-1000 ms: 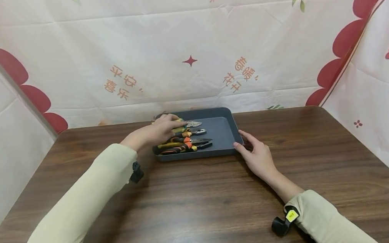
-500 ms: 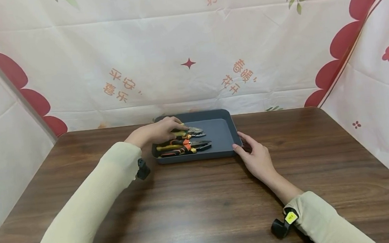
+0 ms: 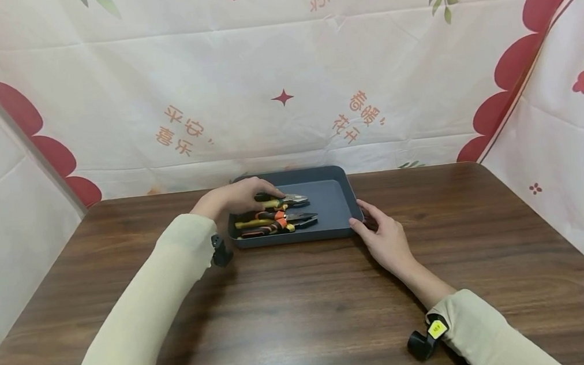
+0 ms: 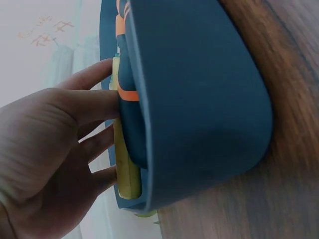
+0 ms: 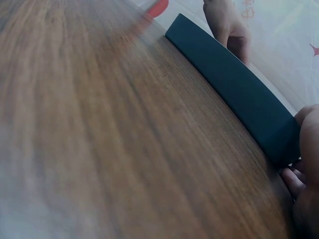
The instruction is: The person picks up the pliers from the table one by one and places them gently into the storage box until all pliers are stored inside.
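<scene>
A dark grey-blue tray (image 3: pixel 342 195) stands on the table, with several pliers lying in its left part. My left hand (image 3: pixel 238 200) reaches over them from the left and grips the pliers with yellow-green handles (image 3: pixel 293 198) at the back of the row; their metal jaws point right. Nearer lie long-nose pliers with orange-and-black handles (image 3: pixel 300 215) and black-tipped pliers (image 3: pixel 270 228). In the left wrist view, the tray wall (image 4: pixel 199 99) partly hides the handles beside my bent fingers. My right hand (image 3: pixel 385 235) holds the tray's near right corner, thumb at the rim and fingers along the outer side.
The brown wooden table (image 3: pixel 302 303) extends in front and to both sides of the tray. Right behind it hangs a printed white cloth (image 3: pixel 287 130), with more cloth at both sides. Each wrist wears a small black camera (image 3: pixel 421 344).
My left hand has drawn the yellow-green-handled pliers toward the near side, so they now lie close to the others. My right hand stays at the tray corner. The head view has shifted slightly.
</scene>
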Demonstrator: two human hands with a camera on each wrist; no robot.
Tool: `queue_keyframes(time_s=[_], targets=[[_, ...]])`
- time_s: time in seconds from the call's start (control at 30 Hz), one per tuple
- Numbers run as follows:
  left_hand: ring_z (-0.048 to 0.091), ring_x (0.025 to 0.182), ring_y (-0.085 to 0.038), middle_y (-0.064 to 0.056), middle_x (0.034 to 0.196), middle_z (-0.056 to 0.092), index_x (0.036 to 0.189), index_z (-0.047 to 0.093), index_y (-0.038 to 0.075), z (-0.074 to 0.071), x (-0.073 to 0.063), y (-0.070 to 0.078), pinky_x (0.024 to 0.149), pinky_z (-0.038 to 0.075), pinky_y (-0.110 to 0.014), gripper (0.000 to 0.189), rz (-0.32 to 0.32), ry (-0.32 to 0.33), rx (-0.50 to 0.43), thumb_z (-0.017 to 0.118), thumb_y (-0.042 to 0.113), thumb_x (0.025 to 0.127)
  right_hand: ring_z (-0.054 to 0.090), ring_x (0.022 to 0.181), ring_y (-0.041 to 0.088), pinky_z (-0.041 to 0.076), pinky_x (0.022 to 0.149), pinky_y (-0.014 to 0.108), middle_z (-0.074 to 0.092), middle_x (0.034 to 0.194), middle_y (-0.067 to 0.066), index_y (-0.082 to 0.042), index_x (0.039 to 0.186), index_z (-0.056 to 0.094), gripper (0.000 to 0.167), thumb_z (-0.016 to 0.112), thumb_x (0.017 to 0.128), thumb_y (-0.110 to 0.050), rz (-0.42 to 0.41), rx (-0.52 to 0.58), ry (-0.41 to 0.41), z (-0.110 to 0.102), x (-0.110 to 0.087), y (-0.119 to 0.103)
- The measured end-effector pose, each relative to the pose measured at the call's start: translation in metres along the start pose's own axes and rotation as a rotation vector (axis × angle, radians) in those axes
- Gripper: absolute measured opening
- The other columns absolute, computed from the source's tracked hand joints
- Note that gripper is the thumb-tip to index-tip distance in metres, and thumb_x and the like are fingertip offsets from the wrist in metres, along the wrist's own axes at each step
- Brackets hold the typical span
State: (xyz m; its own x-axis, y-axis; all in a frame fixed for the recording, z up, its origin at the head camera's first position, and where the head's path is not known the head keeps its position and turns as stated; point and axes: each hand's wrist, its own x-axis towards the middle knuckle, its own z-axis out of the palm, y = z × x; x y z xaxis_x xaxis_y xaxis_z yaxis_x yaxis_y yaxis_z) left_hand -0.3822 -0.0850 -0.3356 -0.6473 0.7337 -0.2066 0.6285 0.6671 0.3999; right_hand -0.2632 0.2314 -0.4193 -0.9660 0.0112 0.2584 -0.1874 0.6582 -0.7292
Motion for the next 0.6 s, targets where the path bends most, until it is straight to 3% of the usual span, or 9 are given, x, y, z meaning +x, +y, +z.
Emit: queue_keyframes(time_s=[0.4,0.5,0.6], targets=[[0.042,0.147,-0.029,-0.008,0.155,0.050,0.147,0.055,0.017,0.007,0.003,-0.005,0.110,0.045,-0.046,0.054,-0.022,0.053,-0.080,0.053,-0.004,0.098,0.066,0.122,0.037,0.052,0.100,0.054,0.065,0.135,0.021,-0.015,0.151,0.049,0.058,0.060,0.100,-0.041,0.003,0.008,-0.011,0.000,0.003,0.003],[0.042,0.146,-0.030,-0.010,0.155,0.049,0.146,0.056,0.015,0.011,0.001,-0.004,0.109,0.044,-0.047,0.049,-0.028,0.092,-0.097,0.052,0.000,0.100,0.064,0.123,0.037,0.051,0.101,0.054,0.064,0.137,0.021,-0.015,0.152,0.048,0.059,0.060,0.100,-0.042,0.011,0.013,-0.024,-0.001,0.004,0.003],[0.042,0.146,-0.032,-0.013,0.154,0.048,0.144,0.057,0.011,0.015,-0.002,0.001,0.114,0.041,-0.051,0.042,-0.041,0.172,-0.117,0.051,0.006,0.103,0.063,0.125,0.038,0.051,0.101,0.055,0.062,0.139,0.022,-0.014,0.153,0.046,0.061,0.059,0.101,-0.043,0.018,0.012,-0.046,-0.004,0.004,0.004]])
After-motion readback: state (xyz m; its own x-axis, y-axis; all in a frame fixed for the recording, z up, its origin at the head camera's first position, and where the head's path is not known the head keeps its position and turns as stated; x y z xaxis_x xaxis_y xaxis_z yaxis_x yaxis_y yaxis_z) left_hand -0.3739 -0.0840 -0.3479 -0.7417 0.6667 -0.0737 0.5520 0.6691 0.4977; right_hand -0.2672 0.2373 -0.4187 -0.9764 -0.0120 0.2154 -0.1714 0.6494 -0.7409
